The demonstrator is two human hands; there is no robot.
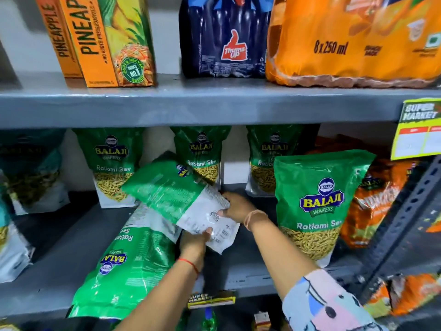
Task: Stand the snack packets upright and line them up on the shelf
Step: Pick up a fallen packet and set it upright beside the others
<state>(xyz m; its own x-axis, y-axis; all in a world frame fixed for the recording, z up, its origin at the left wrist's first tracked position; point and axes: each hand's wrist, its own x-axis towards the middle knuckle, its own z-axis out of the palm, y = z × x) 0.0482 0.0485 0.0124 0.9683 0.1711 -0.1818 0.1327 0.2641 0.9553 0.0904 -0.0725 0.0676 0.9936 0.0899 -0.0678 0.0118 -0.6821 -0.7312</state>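
Both hands hold one green and white sev packet [174, 194], tilted with its back side facing me, above the grey shelf [57, 237]. My left hand [194, 244] grips its white bottom edge from below. My right hand [238, 207] grips the same end from the right. Under it another green packet [124, 271] lies flat, upside down, reaching the shelf's front edge. Three packets stand upright at the back: one on the left [111, 163], one in the middle [204, 151], one on the right [269, 158]. A fourth upright packet [315, 201] stands nearer the front right.
Teal packets [28, 170] stand at the far left, orange packets [377, 199] at the right beside a perforated metal upright [410, 204]. The upper shelf carries pineapple juice cartons [105, 39], a dark bottle pack [224, 37] and an orange multipack [353, 39]. A yellow price tag [417, 130] hangs at right.
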